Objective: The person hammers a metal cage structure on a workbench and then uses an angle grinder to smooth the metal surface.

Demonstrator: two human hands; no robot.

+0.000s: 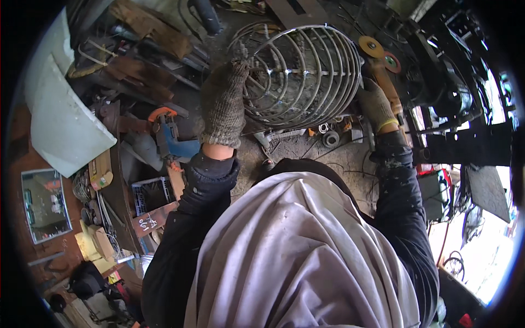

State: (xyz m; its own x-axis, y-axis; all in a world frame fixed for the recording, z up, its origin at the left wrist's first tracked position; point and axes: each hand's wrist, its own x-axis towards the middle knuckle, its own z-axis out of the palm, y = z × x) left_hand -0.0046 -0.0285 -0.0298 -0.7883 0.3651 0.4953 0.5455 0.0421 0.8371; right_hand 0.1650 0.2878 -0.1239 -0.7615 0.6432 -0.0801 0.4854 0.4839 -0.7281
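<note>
A round wire cage (pixel 296 72) of bent metal rods, with welded joints along a middle rod, is held up in front of me. My left hand (pixel 225 101), in a grey-brown knit glove, is closed on the cage's left end. At the opposite end my right hand (pixel 376 104), gloved too, has its fingers around the rim, partly hidden behind the rods. Both forearms are in dark sleeves.
Below the cage, metal rings (pixel 330 139) and cables lie on the floor. Left are a blue-and-orange power tool (pixel 176 143), a plastic crate (pixel 151 195) and white sheets (pixel 68 123). Grinding discs (pixel 371 47) and dark machinery (pixel 445 93) stand right.
</note>
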